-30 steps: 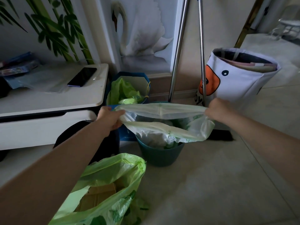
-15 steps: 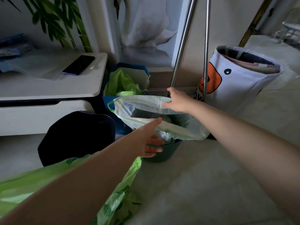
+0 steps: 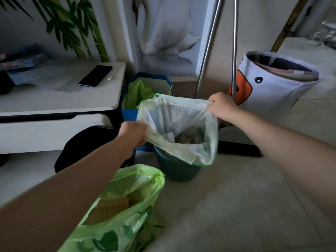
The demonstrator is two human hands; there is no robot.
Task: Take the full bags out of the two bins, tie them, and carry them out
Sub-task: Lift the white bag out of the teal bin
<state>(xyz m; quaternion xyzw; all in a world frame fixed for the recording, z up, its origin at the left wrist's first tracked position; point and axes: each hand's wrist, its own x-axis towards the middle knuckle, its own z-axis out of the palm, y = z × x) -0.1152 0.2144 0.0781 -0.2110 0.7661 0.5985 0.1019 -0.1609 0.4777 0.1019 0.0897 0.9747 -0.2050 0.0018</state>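
I have the pale green bin liner (image 3: 179,124) by its rim at two opposite points: my left hand (image 3: 133,132) is curled tight on the near-left edge, my right hand (image 3: 221,106) pinches the far-right edge, fingers closed on the plastic. The liner's lower part sits in the dark teal bin (image 3: 177,169) on the floor, mouth pulled open, rubbish visible inside. The other full green bag (image 3: 120,211) lies untied on the floor by my left forearm.

The film looks thin; I judge a sharp pull could tear the rim, or drag the bin up with it and tip it. The broom handles (image 3: 234,51) stand right behind my right hand and could be knocked.

Half a second ago my left hand was open and reaching below the rim; now it grips, and the rim is raised higher.
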